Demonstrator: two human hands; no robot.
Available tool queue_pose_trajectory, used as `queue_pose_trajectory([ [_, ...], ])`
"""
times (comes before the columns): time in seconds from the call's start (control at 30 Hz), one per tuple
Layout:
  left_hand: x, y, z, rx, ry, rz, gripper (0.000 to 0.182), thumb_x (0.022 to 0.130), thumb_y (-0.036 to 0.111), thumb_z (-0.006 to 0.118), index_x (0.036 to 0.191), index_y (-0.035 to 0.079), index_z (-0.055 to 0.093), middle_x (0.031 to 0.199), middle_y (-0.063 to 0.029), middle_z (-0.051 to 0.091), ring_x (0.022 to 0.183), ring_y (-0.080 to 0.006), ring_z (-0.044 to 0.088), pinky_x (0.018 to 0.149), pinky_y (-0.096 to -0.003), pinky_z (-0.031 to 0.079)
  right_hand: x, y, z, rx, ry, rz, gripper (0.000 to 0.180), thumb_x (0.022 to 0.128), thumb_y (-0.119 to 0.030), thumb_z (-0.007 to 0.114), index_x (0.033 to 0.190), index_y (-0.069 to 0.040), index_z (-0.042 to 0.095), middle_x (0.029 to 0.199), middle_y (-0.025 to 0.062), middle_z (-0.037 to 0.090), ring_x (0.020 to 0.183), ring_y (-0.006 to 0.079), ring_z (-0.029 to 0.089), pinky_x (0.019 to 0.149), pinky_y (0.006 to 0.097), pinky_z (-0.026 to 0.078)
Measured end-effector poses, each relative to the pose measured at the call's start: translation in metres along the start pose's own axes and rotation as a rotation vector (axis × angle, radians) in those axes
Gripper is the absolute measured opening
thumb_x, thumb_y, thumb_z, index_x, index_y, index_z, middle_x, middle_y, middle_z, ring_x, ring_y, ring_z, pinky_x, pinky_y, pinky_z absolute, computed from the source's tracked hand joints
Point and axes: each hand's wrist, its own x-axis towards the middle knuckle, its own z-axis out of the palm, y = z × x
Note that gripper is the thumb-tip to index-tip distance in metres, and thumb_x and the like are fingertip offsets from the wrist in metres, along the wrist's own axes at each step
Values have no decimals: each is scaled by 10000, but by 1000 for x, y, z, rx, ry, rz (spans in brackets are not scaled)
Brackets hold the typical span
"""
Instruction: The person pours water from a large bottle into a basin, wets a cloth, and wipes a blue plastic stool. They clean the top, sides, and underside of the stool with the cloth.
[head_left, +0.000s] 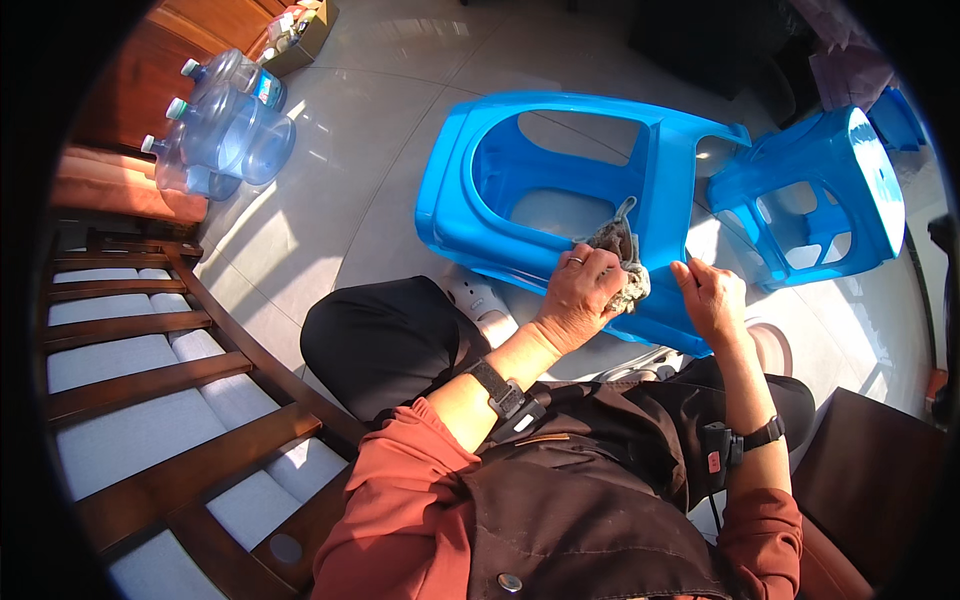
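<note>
A blue plastic stool (671, 187) lies on its side on the tiled floor, close before my knees. My left hand (585, 285) is closed around a crumpled grey-green cloth (630, 281), which rests against the stool near the join of its side panel and leg. A loop of the cloth sticks up over the opening in the panel. My right hand (709, 296) grips the edge of a stool leg, thumb on the near face; its other fingers are partly hidden.
A second blue plastic stool (810, 217) lies tipped at the right. Several large clear water bottles (251, 139) stand at the upper left, near an open cardboard box (304, 41). A slatted wooden bench frame (262, 367) with pale cushions runs along my left.
</note>
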Motion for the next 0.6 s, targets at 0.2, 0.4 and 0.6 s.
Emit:
queue_pose_trajectory([
  [0.2, -19, -64, -23, 301, 206, -280, 296, 672, 125, 700, 889, 93, 501, 927, -75, 520, 928, -295, 501, 800, -405, 374, -5, 0, 2, 40, 16, -32, 379, 879, -308, 603, 613, -68, 483, 539, 116, 531, 488, 302, 549, 482, 365, 425],
  [0.4, -30, -133, -52, 510, 337, -685, 266, 749, 158, 675, 908, 65, 483, 962, -126, 522, 986, -327, 502, 866, -434, 386, -1, -1, 2, 5, 7, -52, 391, 881, -291, 601, 595, -69, 454, 523, 110, 512, 479, 303, 533, 476, 375, 407],
  [0.6, 11, -200, -77, 527, 368, -911, 237, 786, 168, 655, 938, 45, 520, 1017, -149, 568, 1037, -342, 512, 912, -437, 395, 0, -1, -1, 11, -1, -42, 382, 886, -291, 593, 601, -73, 461, 533, 118, 521, 490, 312, 533, 498, 384, 416],
])
